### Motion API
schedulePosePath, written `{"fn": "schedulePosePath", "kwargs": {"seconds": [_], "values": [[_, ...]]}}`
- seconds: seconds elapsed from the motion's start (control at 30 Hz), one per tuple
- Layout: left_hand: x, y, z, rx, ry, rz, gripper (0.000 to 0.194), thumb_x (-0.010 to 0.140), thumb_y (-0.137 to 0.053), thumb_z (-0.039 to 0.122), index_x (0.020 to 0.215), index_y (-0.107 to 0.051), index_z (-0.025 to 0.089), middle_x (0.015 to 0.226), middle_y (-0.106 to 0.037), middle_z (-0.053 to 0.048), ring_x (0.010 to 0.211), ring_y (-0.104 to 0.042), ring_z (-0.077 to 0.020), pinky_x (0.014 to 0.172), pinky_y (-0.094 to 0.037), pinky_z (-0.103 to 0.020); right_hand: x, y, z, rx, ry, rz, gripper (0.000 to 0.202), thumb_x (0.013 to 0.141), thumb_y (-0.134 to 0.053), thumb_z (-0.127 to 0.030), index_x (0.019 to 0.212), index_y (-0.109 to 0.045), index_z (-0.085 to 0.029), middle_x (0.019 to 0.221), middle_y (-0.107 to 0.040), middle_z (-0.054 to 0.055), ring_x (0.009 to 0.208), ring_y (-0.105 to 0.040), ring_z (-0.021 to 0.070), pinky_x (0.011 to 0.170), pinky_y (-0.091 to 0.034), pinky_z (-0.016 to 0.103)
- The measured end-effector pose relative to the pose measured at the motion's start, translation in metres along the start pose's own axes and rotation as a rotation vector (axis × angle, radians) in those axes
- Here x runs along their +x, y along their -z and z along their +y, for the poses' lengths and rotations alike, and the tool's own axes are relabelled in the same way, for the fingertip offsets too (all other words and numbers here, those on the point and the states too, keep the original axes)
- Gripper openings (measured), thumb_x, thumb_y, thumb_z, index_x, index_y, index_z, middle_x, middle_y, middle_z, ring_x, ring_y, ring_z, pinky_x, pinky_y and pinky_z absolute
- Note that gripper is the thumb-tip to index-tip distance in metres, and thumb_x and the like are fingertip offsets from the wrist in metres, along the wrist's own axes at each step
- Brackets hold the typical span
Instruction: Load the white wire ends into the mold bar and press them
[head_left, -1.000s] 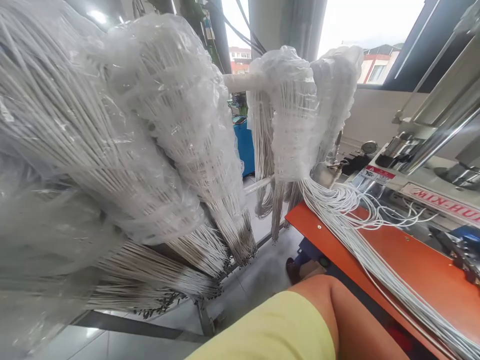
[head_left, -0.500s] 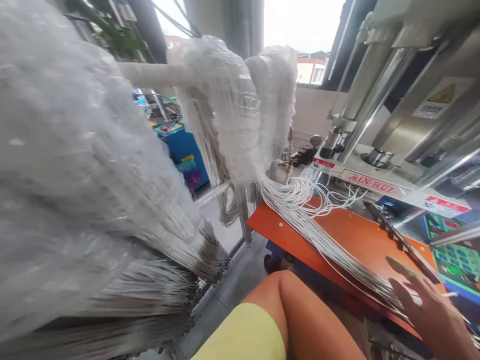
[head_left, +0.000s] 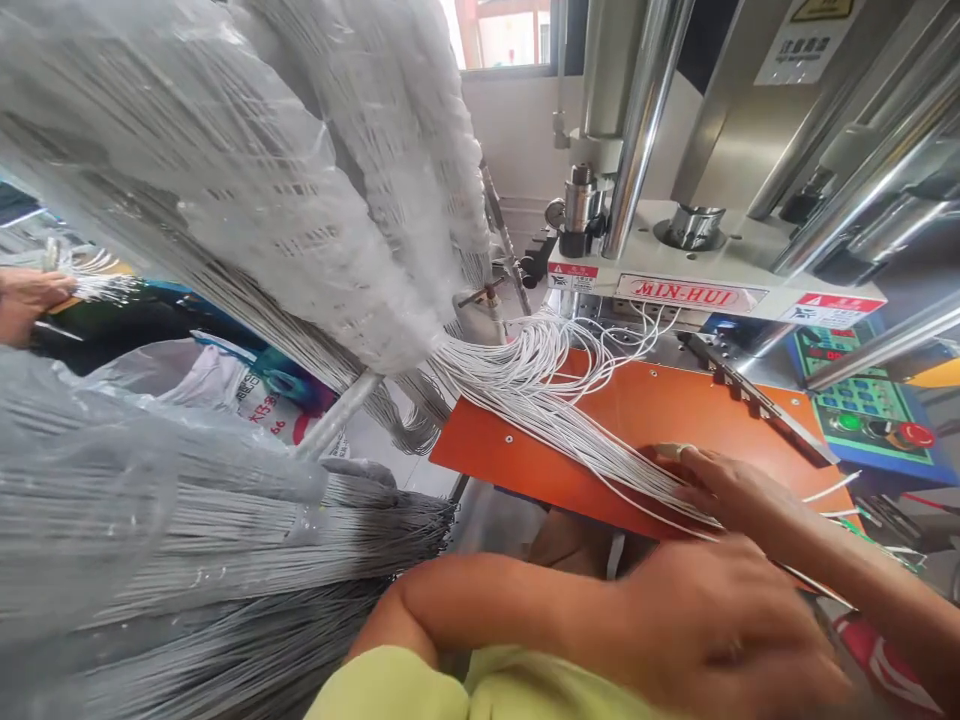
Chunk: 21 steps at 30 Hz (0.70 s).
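Observation:
A thick bundle of white cables (head_left: 592, 430) runs across the orange board (head_left: 480, 440), loosely looped at its far end. Over its near end lies my right hand (head_left: 712, 482), fingers closed about the cables, with a pale covering on one fingertip. My left hand (head_left: 739, 625) is in front of the board's near edge, below my right hand. Motion smears its fingers, so neither their pose nor anything in them can be made out.
Behind the board stands a press machine (head_left: 679, 292) with metal columns. A control panel (head_left: 870, 400) is at its right. A dark metal bar (head_left: 765, 405) lies on the board. Plastic-wrapped cable bundles (head_left: 300, 220) hang at left. Another person's hand (head_left: 34, 295) holds cables at far left.
My view has turned toward the machine. My left arm has swung right, bringing the left hand into view. My right hand has gone from spread fingers to closing on the cable bundle.

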<state>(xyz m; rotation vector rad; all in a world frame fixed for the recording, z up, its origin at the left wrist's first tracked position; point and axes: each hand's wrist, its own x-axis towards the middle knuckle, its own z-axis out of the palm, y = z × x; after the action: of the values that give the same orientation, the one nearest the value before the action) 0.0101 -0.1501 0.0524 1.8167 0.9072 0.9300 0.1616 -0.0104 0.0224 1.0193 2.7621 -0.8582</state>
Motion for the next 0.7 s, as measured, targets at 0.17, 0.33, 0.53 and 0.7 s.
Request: {"fn": "schedulePosePath", "kwargs": {"seconds": [0.17,0.33,0.53,0.7], "values": [[0.011,0.07,-0.046,0.552,0.058,0.32,0.02,0.091,-0.051,0.028,0.105,-0.061,0.018,0.107,-0.066,-0.011,0.115,-0.051,-0.0243,0.101,-0.041,-0.042,0.011,0.023,0.003,0.276,0.017,-0.149,0.038,0.088,-0.049,-0.043,0.122,-0.059,-0.029,0.112,-0.068,0.003,0.096,-0.062,0.0237,0.083,-0.047,0.034],[0.037,0.104,-0.078,0.597,0.084,-0.03,0.019,0.088,-0.058,0.032,0.1,-0.067,0.019,0.098,-0.07,-0.006,0.101,-0.059,-0.021,0.102,-0.034,-0.04,0.017,0.049,0.006,0.345,-0.033,-0.234,0.033,0.085,-0.052,-0.052,0.087,-0.068,-0.023,0.075,-0.065,0.0,0.07,-0.055,0.0174,0.065,-0.043,0.029],[0.049,0.107,-0.079,0.221,0.226,-0.023,0.026,0.09,-0.053,0.037,0.087,-0.066,0.015,0.077,-0.065,-0.001,0.07,-0.056,-0.0122,0.064,-0.04,-0.023,0.011,0.062,-0.011,0.53,-0.066,-0.131,0.038,0.086,-0.052,-0.054,0.088,-0.067,-0.019,0.076,-0.065,0.002,0.071,-0.054,0.0158,0.07,-0.042,0.03],[0.049,0.11,-0.077,0.086,0.282,-0.041,0.032,0.091,-0.049,0.044,0.081,-0.062,0.016,0.072,-0.063,0.001,0.063,-0.051,-0.0098,0.062,-0.039,-0.022,0.011,0.065,-0.007,0.78,-0.086,-0.137,0.054,0.087,-0.052,-0.057,0.121,-0.059,-0.015,0.079,-0.065,0.005,0.068,-0.054,0.014,0.067,-0.042,0.03]]}}
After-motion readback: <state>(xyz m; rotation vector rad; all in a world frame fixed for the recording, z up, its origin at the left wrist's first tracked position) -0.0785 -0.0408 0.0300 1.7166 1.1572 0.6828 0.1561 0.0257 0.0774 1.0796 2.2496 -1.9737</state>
